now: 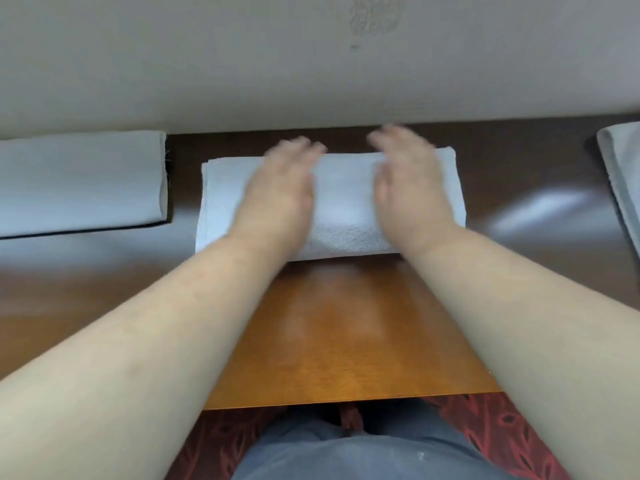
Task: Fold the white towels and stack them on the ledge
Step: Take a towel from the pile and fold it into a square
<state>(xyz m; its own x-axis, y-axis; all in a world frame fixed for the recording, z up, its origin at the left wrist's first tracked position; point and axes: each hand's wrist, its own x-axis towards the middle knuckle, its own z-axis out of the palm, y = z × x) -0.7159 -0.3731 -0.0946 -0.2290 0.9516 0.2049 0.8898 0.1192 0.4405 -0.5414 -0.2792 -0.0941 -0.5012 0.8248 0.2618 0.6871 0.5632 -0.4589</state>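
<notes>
White towel, folded to a thick band, lies on the brown tabletop at twelve o'clock, its long axis running nine to three, just short of the wall. Both hands lie on it, flat and gripping nothing: left hand toward nine, right hand toward three, equally near. Fingertips are blurred.

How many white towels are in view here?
3: a folded towel under both hands at center, one folded at left, and one cut off by the right edge. More may lie out of frame.
</notes>
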